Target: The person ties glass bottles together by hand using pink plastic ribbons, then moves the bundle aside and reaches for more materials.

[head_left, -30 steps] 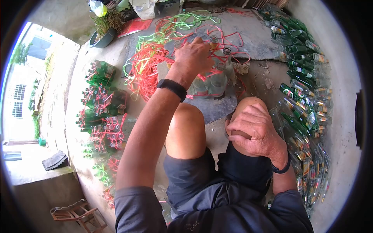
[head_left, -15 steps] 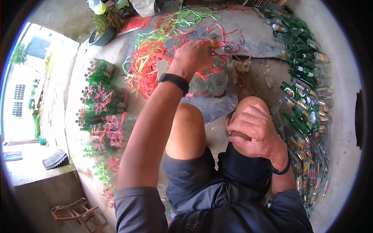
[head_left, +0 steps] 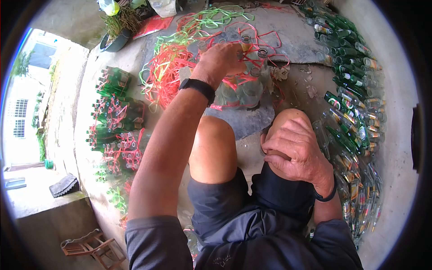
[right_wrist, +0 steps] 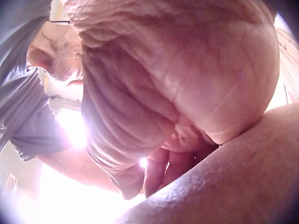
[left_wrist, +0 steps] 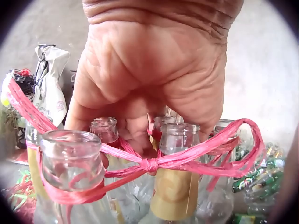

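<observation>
Glass bottles (left_wrist: 70,161), open-mouthed, knotted pink ribbon (left_wrist: 149,164)

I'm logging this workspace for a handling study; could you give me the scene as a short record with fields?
left hand: over the clear bottles, fingers reaching down among the necks; grip unclear
right hand: resting on the right knee
clear bottles: upright, grouped close together
pink string: knotted, looped round a bottle neck
string heap: tangled red and green, beyond the left knee
loose bottles: many, green and clear, along the right wall
</observation>
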A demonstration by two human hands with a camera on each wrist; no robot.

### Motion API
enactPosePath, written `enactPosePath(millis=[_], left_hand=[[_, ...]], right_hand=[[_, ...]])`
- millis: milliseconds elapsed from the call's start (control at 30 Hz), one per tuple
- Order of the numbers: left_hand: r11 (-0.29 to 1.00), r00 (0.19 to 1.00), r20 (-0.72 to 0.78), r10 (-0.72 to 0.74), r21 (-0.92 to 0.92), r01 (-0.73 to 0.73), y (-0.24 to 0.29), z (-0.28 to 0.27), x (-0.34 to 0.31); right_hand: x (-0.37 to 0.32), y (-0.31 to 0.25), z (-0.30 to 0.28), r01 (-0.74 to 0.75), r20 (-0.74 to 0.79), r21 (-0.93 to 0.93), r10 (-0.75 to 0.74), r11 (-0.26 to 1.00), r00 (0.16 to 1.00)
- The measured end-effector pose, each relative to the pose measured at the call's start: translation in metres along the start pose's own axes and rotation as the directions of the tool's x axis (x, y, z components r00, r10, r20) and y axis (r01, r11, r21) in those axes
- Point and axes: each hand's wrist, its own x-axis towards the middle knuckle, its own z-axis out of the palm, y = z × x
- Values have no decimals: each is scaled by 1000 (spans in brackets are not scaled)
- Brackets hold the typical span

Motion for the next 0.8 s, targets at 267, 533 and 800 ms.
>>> enactPosePath(millis=[267, 533, 800], left_hand=[[995, 983, -163, 87, -26, -93, -12, 12, 2], [987, 996, -62, 63, -146, -72, -11, -2, -4], [969, 993, -92, 71, -231, -91, -18, -13, -31]], right_hand=[[2, -1, -2, 4, -15, -18, -4, 1000, 1000], [2, 0, -2, -3, -26, -3, 3, 1000, 1000], [4, 1, -6, 11, -52, 15, -10, 1000, 999]])
